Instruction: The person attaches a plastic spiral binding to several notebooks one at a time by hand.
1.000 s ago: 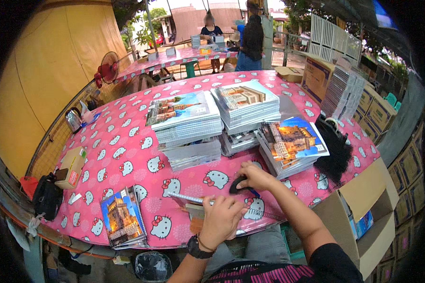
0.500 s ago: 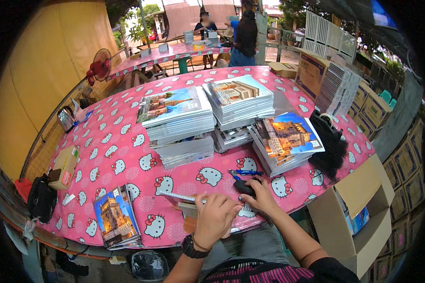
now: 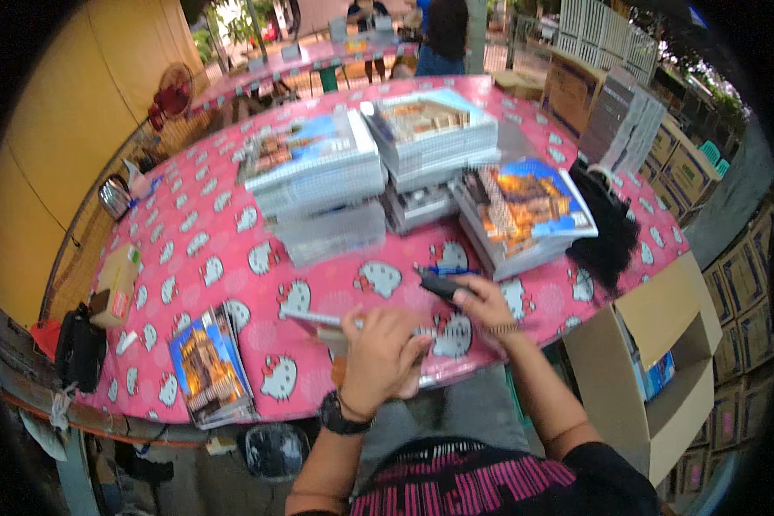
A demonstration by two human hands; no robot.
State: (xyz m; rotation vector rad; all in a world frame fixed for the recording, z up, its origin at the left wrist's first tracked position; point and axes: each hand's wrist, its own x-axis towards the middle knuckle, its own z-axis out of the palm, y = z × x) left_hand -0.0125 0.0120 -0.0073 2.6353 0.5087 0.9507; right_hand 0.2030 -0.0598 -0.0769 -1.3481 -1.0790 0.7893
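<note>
My left hand (image 3: 385, 351), with a black watch at the wrist, is closed over a thin spiral-bound notebook (image 3: 305, 317) near the table's front edge. Most of the notebook is hidden behind the hand, and a brown piece (image 3: 339, 368) shows below it. My right hand (image 3: 488, 308) grips a dark, elongated handheld tool (image 3: 445, 286); blur hides its exact kind. Just beyond that tool lie blue-handled pliers (image 3: 427, 270). To the left, a small fanned pile of notebooks (image 3: 208, 365) with a lit-tower cover rests on the pink patterned cloth.
Tall notebook stacks (image 3: 314, 163) (image 3: 434, 129) stand mid-table, with another stack (image 3: 525, 215) to their right. Beside it sits black mesh material (image 3: 605, 228). An open carton (image 3: 602, 387) adjoins the table's right side. A small box (image 3: 119, 275) stands far left. Two people are at a farther table.
My right hand has lifted the dark tool and turned it to point leftward. My left hand stays over the notebook. The whole view has shifted, moving the table upward in the picture.
</note>
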